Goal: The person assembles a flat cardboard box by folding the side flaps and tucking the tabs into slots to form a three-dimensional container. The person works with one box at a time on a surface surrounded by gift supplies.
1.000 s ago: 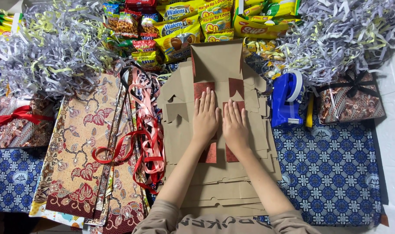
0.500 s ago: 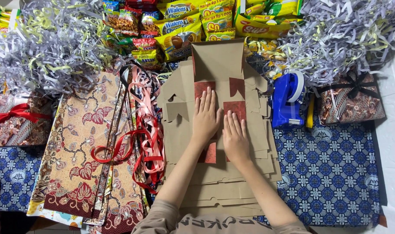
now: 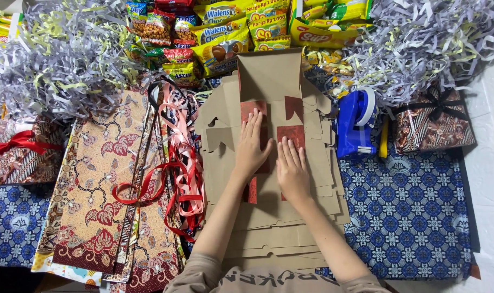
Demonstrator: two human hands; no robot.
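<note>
Both my hands lie flat, palms down, on the top sheet of a stack of flattened brown cardboard boxes point(image 3: 317, 163) in the middle of the view. My left hand point(image 3: 252, 144) presses higher up, its fingers over a red patch on the cardboard. Slightly lower and to the right, my right hand point(image 3: 292, 168) rests with its fingertips at another red patch. One cardboard flap point(image 3: 271, 73) stands up at the far end of the stack. Neither hand grips anything.
Red and pink ribbons point(image 3: 182, 157) and patterned wrapping paper point(image 3: 103, 190) lie to the left. A blue tape dispenser point(image 3: 355, 122) sits to the right beside a wrapped gift point(image 3: 434, 122); another wrapped gift point(image 3: 22, 152) is far left. Shredded paper point(image 3: 57, 59) and snack packets point(image 3: 225, 32) line the back.
My right hand has slid down toward me on the cardboard, and the left hand has stayed nearly in place. The hands, side by side before, are now staggered.
</note>
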